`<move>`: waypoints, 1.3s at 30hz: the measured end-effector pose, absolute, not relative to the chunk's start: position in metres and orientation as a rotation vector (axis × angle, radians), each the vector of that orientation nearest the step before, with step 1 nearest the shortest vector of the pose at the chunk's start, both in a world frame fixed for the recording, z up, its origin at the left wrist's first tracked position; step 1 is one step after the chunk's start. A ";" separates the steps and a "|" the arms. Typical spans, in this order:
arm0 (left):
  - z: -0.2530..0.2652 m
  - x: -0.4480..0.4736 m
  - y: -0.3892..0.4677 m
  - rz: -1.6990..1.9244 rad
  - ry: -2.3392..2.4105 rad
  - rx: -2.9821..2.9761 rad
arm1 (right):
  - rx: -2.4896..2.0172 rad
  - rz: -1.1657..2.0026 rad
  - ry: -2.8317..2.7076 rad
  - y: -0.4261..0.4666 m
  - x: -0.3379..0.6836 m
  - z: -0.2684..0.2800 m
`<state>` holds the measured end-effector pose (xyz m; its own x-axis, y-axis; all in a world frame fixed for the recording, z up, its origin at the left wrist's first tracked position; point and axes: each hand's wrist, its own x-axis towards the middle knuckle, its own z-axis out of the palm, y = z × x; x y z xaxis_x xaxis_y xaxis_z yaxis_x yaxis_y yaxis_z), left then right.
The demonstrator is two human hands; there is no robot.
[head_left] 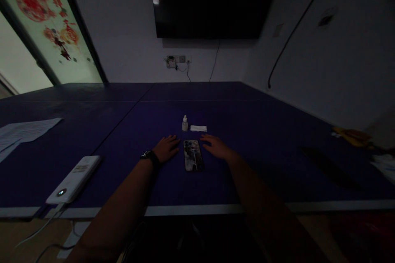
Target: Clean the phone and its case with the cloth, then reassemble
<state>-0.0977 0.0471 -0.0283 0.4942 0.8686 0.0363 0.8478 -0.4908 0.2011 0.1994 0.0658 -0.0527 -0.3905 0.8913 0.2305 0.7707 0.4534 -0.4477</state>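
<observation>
A smartphone [193, 156] lies on the blue table with its patterned back and camera lenses facing up. My left hand [166, 148] rests flat on the table just left of the phone, its fingers spread and a black watch on the wrist. To the phone's right lies my right hand [214, 146], fingers stretched out and holding nothing. Neither hand grips the phone. Beyond it stands a small clear dropper bottle [184, 125] with a white cap. Beside the bottle is a folded white cloth or tissue [198, 128].
A white power bank [74, 180] with a plugged-in cable lies at the left near the table's front edge [194, 210]. Papers [26, 131] are farther left. A dark flat object [328, 166] and a yellow item [353, 136] lie at the right.
</observation>
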 end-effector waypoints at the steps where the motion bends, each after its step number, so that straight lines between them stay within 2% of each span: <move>1: -0.028 -0.098 0.047 0.200 1.494 2.580 | -1.396 0.370 -2.271 0.065 0.199 -0.052; 24: -0.030 -0.065 0.032 0.288 1.554 2.573 | -1.580 0.247 -2.237 0.035 0.148 -0.040; 39: -0.026 -0.046 0.025 0.433 1.696 2.309 | -1.666 0.209 -2.178 0.036 0.141 -0.038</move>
